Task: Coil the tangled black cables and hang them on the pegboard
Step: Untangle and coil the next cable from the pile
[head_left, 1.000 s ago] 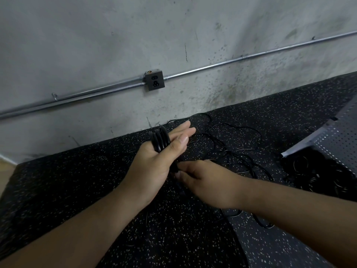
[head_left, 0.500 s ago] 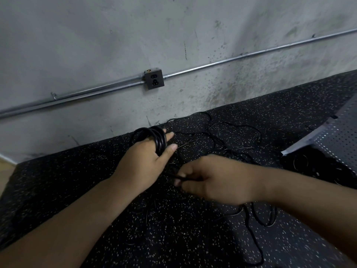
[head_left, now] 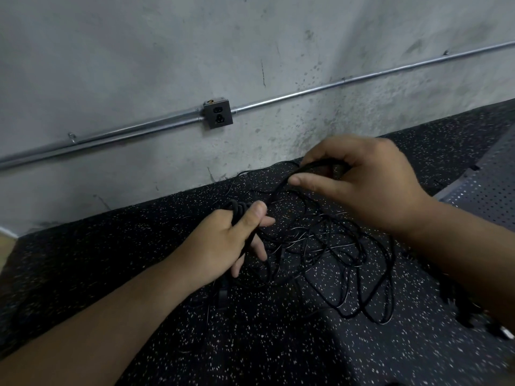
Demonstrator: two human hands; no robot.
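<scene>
Head view: we are looking forward and down over both forearms at a black speckled mat (head_left: 111, 260) that is running up to a grey concrete wall (head_left: 139, 51).
Left hand (head_left: 220, 243): we are gripping a small coil (head_left: 238, 208) of black cable, its loops sticking up between thumb and forefinger. The thumb is pressing on the loops, while the lower fingers are lying straighter beneath them.
Right hand (head_left: 367, 185): we are pinching a strand (head_left: 278, 190) of black cable between the thumb and curled fingers, holding it higher than the left hand and to its right.
Strand: it is slanting down from the right hand to the coil in the left hand.
Tangled cables (head_left: 348, 254): they are lying in loose overlapping loops on the mat, beneath the right hand and forearm and just right of the left hand. We are not able to tell how many separate cables are lying there.
Pegboard (head_left: 485, 196): a grey perforated panel is showing at the right edge, beyond the right forearm and well apart from the coil.
Wall fittings: a metal conduit (head_left: 306, 91) is crossing the wall at a slant, and a dark outlet box (head_left: 218, 115) is sitting on it, above the left hand.
Lower right edge: some dark shapes are lying there, too blurred for us to name.
</scene>
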